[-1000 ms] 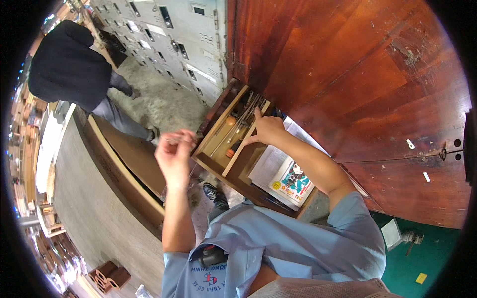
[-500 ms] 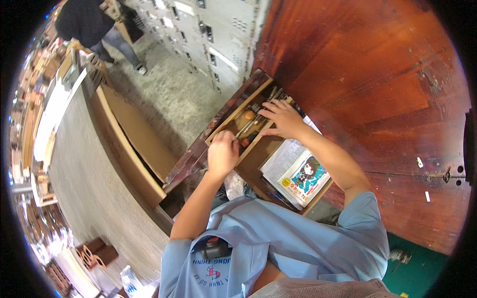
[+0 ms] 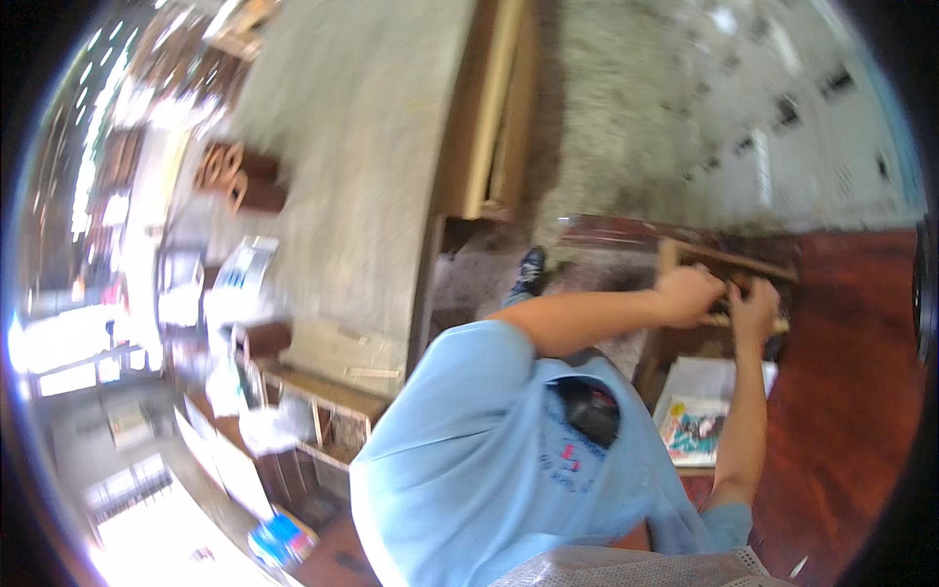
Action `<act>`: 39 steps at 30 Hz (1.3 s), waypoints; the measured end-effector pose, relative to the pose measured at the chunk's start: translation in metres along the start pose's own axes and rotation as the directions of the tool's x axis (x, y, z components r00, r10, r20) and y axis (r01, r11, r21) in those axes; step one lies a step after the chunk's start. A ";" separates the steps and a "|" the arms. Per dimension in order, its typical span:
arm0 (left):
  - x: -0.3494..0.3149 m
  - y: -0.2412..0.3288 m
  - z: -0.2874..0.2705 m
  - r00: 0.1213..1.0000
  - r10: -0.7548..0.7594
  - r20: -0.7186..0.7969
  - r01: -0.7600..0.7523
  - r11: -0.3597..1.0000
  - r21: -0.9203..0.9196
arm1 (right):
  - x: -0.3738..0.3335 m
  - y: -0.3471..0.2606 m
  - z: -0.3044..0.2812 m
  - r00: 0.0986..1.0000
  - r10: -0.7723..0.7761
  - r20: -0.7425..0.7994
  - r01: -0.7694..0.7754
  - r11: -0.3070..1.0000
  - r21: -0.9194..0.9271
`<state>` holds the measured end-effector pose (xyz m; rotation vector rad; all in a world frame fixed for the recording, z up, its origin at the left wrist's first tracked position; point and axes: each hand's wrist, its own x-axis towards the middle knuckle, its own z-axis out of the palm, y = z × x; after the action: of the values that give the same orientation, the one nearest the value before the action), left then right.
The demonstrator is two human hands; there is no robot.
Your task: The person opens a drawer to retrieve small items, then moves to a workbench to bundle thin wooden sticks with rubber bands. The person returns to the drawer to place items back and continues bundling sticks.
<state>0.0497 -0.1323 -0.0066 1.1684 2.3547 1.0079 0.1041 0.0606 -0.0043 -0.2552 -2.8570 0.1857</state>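
Over the narrow compartment of a pulled-out wooden drawer (image 3: 729, 256), my two hands are close together. My left hand (image 3: 688, 295) is closed, knuckles up, at the compartment's left end. Beside it my right hand (image 3: 754, 311) has its fingers curled and pinched. Something small and dark shows between the two hands, too blurred to name. The compartment's contents are mostly hidden by my hands and the blur. In the drawer's wider compartment, below my right wrist, lie white papers (image 3: 700, 376) and a booklet with a colourful cover (image 3: 693, 430).
A reddish-brown wooden surface (image 3: 841, 391) adjoins the drawer on the right. Grey lockers (image 3: 792, 157) stand beyond a concrete floor (image 3: 611, 127). To the left is a long grey tabletop (image 3: 342, 196) with several brown hollow wooden pieces (image 3: 245, 179) near its far-left edge. My shoe (image 3: 531, 269) shows below.
The view has swung left, shifting the drawer rightward in the picture. My right hand has come from the compartment's far part to beside my left, its fingers now drawn together.
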 end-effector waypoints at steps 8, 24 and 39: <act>-0.013 -0.012 -0.008 0.979 -0.046 -0.198 -0.063 0.856 -0.513 | 0.013 0.031 0.001 0.982 0.126 0.137 -0.111 0.987 -0.116; -0.504 -0.149 -0.116 -0.594 -0.664 -0.454 0.738 -0.225 -0.636 | 0.064 -0.194 0.000 0.914 -0.394 -0.094 0.337 0.611 0.717; -0.531 -0.200 -0.107 -0.224 -0.923 -0.312 0.238 0.259 -0.936 | 0.027 -0.418 0.030 0.629 -0.756 0.182 0.184 0.372 0.910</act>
<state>0.2029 -0.6828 -0.0861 -1.5383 2.1693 1.9435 0.0047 -0.3457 0.0365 1.0853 -2.7442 1.7177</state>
